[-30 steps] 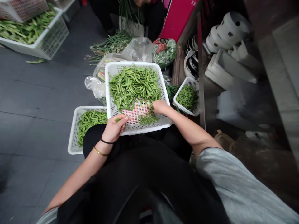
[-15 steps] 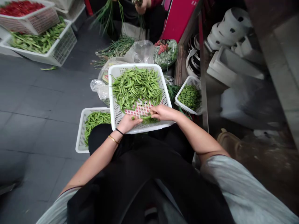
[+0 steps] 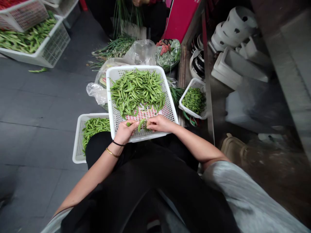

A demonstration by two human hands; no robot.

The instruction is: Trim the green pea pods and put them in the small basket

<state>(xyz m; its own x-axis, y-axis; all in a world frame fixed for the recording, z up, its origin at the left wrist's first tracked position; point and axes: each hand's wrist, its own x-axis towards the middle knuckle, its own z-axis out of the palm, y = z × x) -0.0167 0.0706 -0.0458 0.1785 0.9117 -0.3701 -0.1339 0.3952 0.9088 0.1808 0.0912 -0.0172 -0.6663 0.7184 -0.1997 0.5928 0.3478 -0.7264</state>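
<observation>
Pod: a single green snap pea pod [image 3: 141,124], short, plump and slightly curved, smooth and bright, held over the near edge of the white basket on the person's lap.
Left hand: the left hand [image 3: 125,132] sits at 9 o'clock from the pod, fingers curled together, thumb and forefinger pinching the pod's left end; a dark band and a gold bangle circle the wrist.
Right hand: the right hand [image 3: 159,123] sits at 3 o'clock from the pod, fingers bent and bunched, tips pinching the pod's other end.
Lap basket: a white perforated plastic basket [image 3: 170,111] rests across the knees; a heap of snap peas [image 3: 137,90] fills its far half at 12 o'clock from the hands, and a red pattern shows through the bare mesh just beyond them.
Side basket: at 9 o'clock, on the grey floor, a lower white basket [image 3: 77,142] holds more green pods, partly tucked under the lap basket.
Small basket: at 2 o'clock, a small white basket [image 3: 188,94] holds fine green trimmings.
Beyond: at 12 o'clock, clear plastic bags [image 3: 143,51] and long green stalks [image 3: 114,48] lie on the floor beside another person in dark clothes.
Far left: at 10 o'clock, a large white basket [image 3: 48,51] is heaped with green pods.
</observation>
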